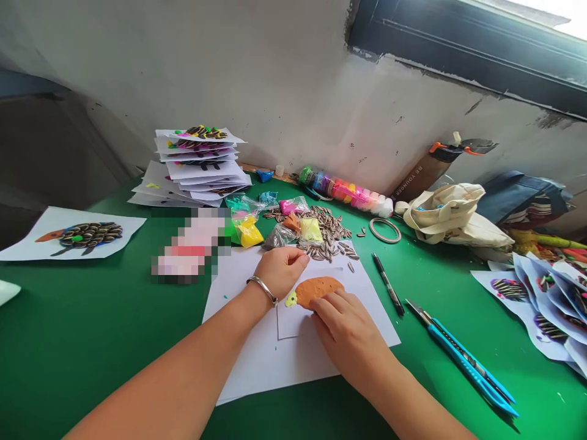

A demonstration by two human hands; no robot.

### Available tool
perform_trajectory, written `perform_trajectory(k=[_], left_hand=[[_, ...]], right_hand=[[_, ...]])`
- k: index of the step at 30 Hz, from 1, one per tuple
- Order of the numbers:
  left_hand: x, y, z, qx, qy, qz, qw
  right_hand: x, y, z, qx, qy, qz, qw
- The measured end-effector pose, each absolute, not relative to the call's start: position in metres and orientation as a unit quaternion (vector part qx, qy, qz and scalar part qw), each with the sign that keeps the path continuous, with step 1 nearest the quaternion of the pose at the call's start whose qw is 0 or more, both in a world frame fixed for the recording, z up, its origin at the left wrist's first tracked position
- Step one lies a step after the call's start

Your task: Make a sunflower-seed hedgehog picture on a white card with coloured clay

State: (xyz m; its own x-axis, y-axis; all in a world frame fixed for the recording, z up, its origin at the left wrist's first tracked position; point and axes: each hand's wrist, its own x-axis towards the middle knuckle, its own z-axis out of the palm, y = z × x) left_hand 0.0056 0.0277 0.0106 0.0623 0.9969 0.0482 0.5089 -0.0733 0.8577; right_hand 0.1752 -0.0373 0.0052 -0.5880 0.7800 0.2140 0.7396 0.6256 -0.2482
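Left hand (280,273) had its fingers curled closed in a pinch over the paper, couldn't tell if anything was in there. Right hand's (351,327) fingers were bent down touching the orange clay body (316,287), no clue if gripping or just pressing. That piece, yellow clay head (290,299) on its left, lay on a small white card (293,327) atop bigger white paper (275,373), toward the counter's (151,342) near edge. Sunflower seeds (328,223) were scattered nearer the far edge, black pen (388,284) just right of the paper.
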Motion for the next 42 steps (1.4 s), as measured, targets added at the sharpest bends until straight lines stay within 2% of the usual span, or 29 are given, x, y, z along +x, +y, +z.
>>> perform_trajectory(k=[12,22,42], left_hand=[[0.006,0.028,0.01,0.649,0.59,0.343,0.336],[0.007,0.027,0.01,0.656,0.587,0.339,0.333],[0.007,0.027,0.009,0.664,0.585,0.332,0.327]], right_hand=[[0.183,-0.036,0.012,-0.432,-0.876,0.141,0.159],[0.182,-0.035,0.013,-0.451,-0.876,0.132,0.106],[0.182,-0.035,0.018,-0.446,-0.884,0.11,0.085]])
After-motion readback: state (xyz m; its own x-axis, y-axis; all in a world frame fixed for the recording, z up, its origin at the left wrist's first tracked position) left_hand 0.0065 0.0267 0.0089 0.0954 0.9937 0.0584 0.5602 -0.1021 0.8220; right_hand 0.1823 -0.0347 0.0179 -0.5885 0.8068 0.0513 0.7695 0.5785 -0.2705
